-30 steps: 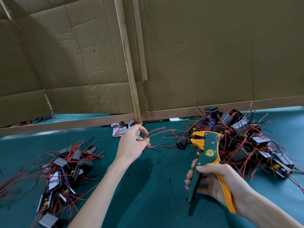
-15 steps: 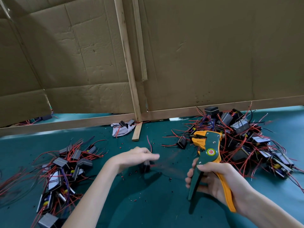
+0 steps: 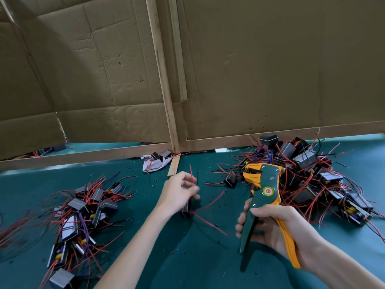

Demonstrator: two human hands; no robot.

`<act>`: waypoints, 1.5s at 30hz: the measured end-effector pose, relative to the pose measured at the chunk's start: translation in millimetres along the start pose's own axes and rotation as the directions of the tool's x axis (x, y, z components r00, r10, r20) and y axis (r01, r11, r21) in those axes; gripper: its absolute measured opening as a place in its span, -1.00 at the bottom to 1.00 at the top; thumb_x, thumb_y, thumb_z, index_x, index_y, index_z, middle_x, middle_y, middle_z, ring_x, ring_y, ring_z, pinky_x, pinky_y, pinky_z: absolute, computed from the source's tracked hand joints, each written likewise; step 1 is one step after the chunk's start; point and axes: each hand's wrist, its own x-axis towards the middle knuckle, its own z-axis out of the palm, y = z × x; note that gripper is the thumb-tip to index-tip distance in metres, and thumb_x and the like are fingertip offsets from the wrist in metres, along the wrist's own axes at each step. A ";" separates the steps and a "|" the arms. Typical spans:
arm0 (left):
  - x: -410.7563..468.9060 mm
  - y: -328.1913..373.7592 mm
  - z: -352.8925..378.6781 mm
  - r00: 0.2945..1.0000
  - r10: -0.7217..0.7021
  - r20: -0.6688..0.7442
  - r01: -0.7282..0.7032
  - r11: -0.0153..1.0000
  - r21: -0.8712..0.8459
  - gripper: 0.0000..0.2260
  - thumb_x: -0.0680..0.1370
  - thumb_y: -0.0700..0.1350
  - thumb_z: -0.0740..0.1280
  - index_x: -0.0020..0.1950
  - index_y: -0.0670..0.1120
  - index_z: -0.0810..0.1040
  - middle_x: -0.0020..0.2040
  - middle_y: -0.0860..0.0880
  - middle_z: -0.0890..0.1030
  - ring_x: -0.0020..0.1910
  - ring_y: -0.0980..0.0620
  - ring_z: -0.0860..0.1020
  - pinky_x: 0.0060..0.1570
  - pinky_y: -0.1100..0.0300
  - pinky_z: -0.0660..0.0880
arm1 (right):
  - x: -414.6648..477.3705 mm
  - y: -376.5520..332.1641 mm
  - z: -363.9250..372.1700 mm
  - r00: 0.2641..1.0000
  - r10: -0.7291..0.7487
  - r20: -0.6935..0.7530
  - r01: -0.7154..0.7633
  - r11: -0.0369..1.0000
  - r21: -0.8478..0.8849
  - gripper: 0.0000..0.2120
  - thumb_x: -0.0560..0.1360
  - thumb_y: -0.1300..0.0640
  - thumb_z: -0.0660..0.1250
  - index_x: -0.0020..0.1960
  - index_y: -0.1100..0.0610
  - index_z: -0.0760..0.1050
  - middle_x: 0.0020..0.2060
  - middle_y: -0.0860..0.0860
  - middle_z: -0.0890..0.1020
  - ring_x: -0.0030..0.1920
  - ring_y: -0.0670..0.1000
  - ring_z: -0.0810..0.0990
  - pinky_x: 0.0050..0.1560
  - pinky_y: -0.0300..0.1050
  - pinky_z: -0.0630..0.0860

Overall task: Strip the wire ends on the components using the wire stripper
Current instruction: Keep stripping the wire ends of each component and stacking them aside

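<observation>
Left hand [image 3: 177, 191] mid-desk, fingers curled round a small dark component [image 3: 186, 209], blurred; one red wire [image 3: 192, 177] stands up past the fingertips, others trail right over the desk [image 3: 208, 257]. Wire stripper [image 3: 264, 190] upright in right hand [image 3: 268, 228], fingers wrapped on both spread handles; jaws face left, near the left hand, not touching. Judgement: wire end must go right, into the jaws
</observation>
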 end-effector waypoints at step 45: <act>-34.9 73.6 -8.7 0.914 0.231 0.335 -0.060 0.891 -0.450 -0.81 0.58 0.03 0.19 -0.15 -0.05 0.44 -0.34 0.10 0.51 -0.32 0.12 0.34 -0.29 0.35 0.31 | -25.6 0.2 28.4 0.985 -0.154 -0.076 0.114 0.917 -0.382 -0.60 0.12 -0.03 0.56 -0.45 0.22 0.43 -0.55 0.20 0.39 -0.59 0.11 0.39 -0.52 -0.11 0.42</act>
